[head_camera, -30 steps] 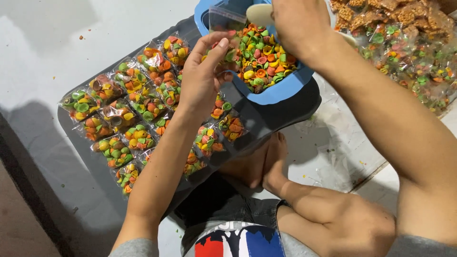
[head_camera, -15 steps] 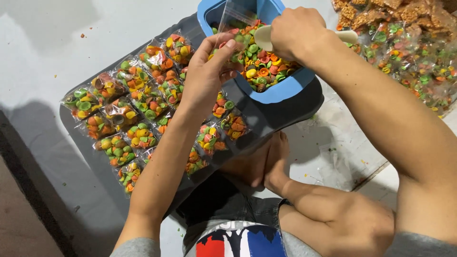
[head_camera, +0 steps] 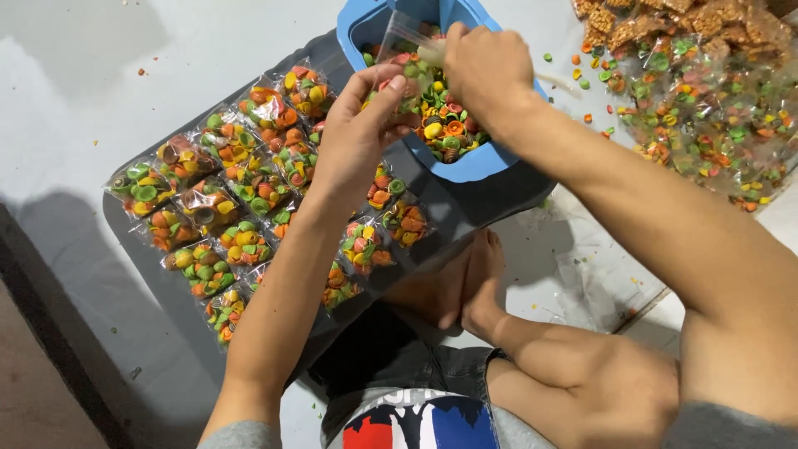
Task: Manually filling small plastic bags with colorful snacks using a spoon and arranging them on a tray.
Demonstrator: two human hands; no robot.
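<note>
Since the earlier frame the right hand [head_camera: 486,71] has dropped lower into the blue tub [head_camera: 465,166], and the spoon [head_camera: 553,81] it holds now points handle-out to the right instead of bowl-up above the rim. The left hand [head_camera: 357,137] has stayed at the tub's near-left edge.

Left grip: thumb and fingers pinched on a small clear bag [head_camera: 403,46], held open over the tub, its mouth toward the right hand. Right grip: clenched around the spoon; the spoon's bowl is hidden behind the hand and bag, so its load cannot be told.

The tub holds loose colourful snack pieces [head_camera: 445,129], orange, yellow, green and red. It sits on the far right part of a dark tray [head_camera: 465,220], which lies on the pale floor [head_camera: 108,75].

On the tray, left of the tub and partly under the left forearm, filled small packets [head_camera: 220,204] lie in rough rows, touching each other. At top right a heap of bigger clear packets [head_camera: 706,108] holds the same snack, with brown pieces at the far edge. A few loose pieces [head_camera: 582,75] are scattered on the floor between tub and heap.

The person sits cross-legged, one bare foot [head_camera: 465,278] just below the tray.
</note>
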